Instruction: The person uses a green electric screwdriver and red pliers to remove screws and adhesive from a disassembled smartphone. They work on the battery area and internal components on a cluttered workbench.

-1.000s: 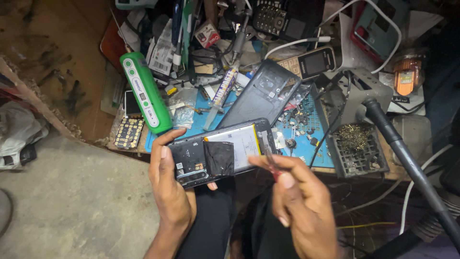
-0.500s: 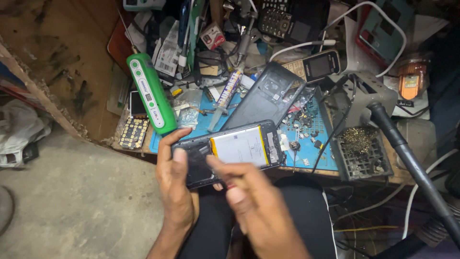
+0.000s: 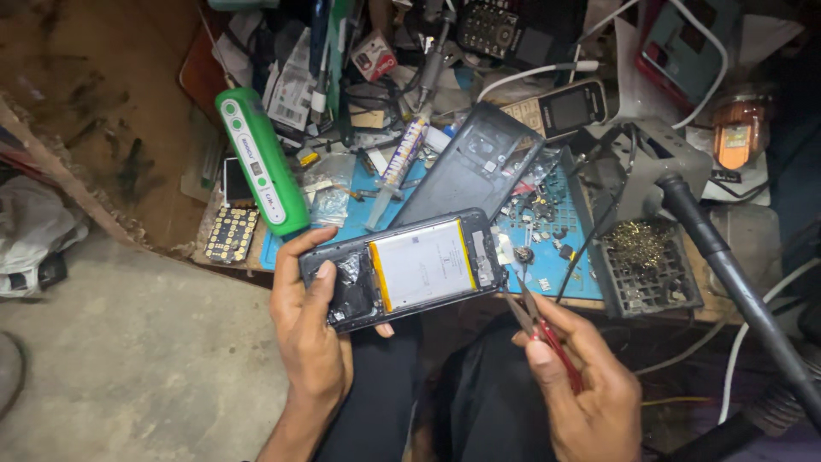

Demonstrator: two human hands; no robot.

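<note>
Up close at a cluttered repair bench, a person's left hand (image 3: 312, 329) grips an opened smartphone (image 3: 402, 269) by its left end, thumb across the exposed circuit board and fingers wrapped behind, holding it level just off the bench's near edge. The right hand (image 3: 581, 385) has its fingers closed on red-handled tweezers (image 3: 539, 323), tips aimed at the phone's right end but apart from it. With its back off, the handset looks light and stiff yet fragile; the pale battery (image 3: 423, 263) and bare boards seem best left untouched, the frame edges being the safer hold. The dark back cover (image 3: 475, 167) lies on the blue mat (image 3: 560, 257) behind; a green tool (image 3: 261, 162) rests toward the bench's left edge.
</note>
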